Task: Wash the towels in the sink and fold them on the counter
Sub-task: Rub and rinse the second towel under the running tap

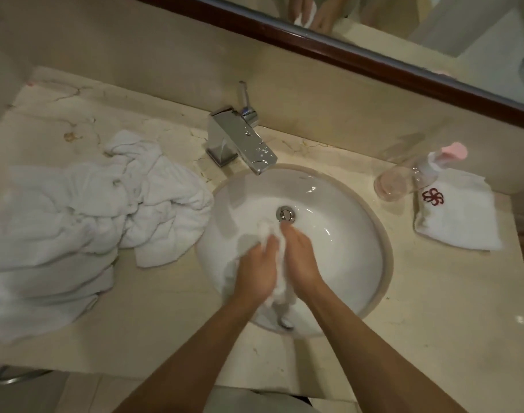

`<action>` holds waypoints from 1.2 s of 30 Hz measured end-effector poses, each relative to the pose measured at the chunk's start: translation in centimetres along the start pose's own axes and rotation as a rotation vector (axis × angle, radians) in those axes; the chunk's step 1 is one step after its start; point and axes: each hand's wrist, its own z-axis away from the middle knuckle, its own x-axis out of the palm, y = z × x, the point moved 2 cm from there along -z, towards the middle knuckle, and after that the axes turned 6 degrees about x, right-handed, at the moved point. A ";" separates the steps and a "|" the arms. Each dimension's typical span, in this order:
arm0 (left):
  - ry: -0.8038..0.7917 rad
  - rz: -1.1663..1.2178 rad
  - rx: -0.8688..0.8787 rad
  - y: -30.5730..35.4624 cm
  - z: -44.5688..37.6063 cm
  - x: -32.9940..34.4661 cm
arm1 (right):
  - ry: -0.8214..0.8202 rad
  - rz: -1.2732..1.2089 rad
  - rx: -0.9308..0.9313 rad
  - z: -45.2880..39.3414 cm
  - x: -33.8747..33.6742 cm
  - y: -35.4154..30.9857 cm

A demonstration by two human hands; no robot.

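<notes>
The marble tabletop [433, 308] carries a heap of white towels [85, 222] at nine o'clock of the round sink [344, 234], a folded towel [457, 216] at three o'clock, and inside the basin the left hand [256, 269] and right hand [302, 257] each keep a clenched grip on a small white towel [280, 281] pressed between them.

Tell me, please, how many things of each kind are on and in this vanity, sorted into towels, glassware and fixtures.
Towels: 3 – crumpled pile, small towel between left hand and right hand, folded towel
Glassware: 2 – glass, pink-capped bottle
Fixtures: 2 – faucet, sink
Total: 7
</notes>
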 end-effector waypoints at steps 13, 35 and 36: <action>0.027 0.011 -0.038 1.1 -3.6 -4.3 | 0.149 0.388 -0.054 2.2 4.7 -1.3; -0.358 1.298 -0.535 -3.8 -0.5 -0.5 | -0.251 -1.206 0.609 1.6 -5.7 7.4; -0.350 1.293 -0.532 -3.3 -0.2 0.1 | -0.244 -1.238 0.623 1.3 -5.8 7.5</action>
